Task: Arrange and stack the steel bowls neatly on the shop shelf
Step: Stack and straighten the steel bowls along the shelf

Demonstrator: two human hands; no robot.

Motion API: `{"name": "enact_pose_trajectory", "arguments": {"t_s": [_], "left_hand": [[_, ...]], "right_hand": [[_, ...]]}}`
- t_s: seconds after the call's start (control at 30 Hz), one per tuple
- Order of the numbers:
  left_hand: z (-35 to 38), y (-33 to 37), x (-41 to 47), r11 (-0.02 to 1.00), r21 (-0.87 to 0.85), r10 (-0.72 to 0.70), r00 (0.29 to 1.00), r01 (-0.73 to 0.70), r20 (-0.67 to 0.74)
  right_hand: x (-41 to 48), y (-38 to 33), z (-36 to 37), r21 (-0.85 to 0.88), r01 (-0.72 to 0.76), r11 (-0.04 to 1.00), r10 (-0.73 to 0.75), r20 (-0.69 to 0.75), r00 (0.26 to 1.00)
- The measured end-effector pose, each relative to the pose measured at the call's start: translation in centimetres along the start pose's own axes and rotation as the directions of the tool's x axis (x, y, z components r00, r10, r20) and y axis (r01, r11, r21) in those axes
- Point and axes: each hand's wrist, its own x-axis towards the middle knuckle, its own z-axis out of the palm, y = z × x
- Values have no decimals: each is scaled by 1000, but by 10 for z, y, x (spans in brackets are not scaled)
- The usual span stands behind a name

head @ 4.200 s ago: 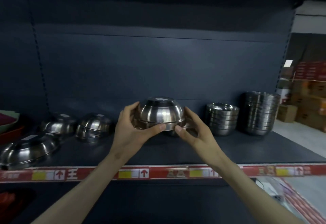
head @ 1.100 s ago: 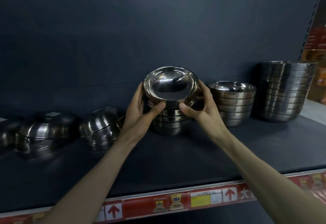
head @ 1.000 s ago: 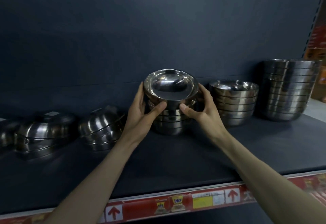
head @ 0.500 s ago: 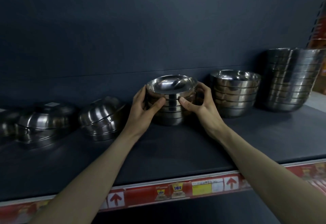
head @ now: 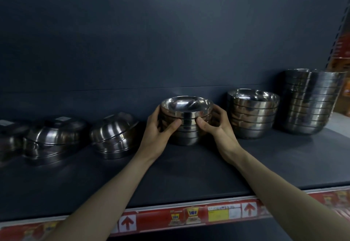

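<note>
The left hand [head: 157,127] and the right hand [head: 217,127] wrap round a pile [head: 186,127] of steel bowls, one on each side. The fingers curl round the back and the thumbs press on the front, so both hands hold the pile. The pile stands on the shelf [head: 189,168], near the middle.

A moment ago the top bowl [head: 186,105] was up in the air, tipped toward the camera. Now it sits down flat in the pile, open side up. That bowl looks done. The hands now seem to be squeezing the pile straight.

To the right stand a second pile [head: 253,115] and, past it, a tall pile [head: 312,102], both neat and open side up. To the left lie upside-down bowls [head: 115,134] in leaning heaps, and they are not tidy yet. So the job is only partly done. Those bowls likely need turning over and stacking next.
</note>
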Motion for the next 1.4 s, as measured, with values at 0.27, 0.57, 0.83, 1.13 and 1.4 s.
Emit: {"name": "enact_pose_trajectory", "arguments": {"t_s": [0.27,0.57,0.83,1.13,1.4], "left_hand": [[-1,-10,2,996,87,-30,999,33,-35],[-10,23,-33,955,269,-134,991,126,13],[-40,64,-68,896,388,-244,970,215,24],[-93,107,-115,894,369,-251,966,255,-58],[-146,124,-161,848,509,-113,989,146,-96]], "right_hand": [[-4,-6,1,-83,-29,996,25,-46,999],[-24,-39,4,-345,-159,925,144,-71,987],[-57,-63,15,-422,-245,873,254,-36,967],[-121,-107,68,-479,15,877,148,300,942],[-155,-120,124,-525,252,813,17,454,891]]}}
